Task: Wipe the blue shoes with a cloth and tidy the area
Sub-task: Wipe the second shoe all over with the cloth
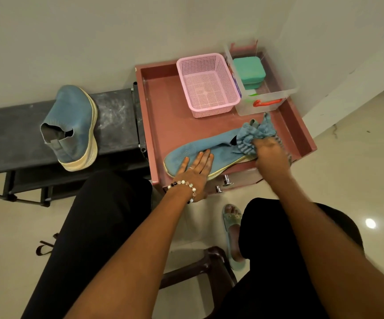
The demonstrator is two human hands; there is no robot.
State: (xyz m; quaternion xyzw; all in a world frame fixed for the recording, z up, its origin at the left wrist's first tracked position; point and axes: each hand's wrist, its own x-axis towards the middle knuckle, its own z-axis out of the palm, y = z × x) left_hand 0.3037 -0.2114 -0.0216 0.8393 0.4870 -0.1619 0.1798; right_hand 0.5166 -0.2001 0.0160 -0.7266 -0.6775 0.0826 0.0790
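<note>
While the left hand lies flat with straight fingers pressing on one blue shoe, the right hand grips a bunched blue cloth against that shoe's heel end. This shoe rests on its side on a pink tray-topped cabinet, near a pink basket and a clear box; print on the box is too small to read. A second blue shoe sits on a dusty black rack beside the cabinet, against a pale wall, over glossy cream floor tiles
</note>
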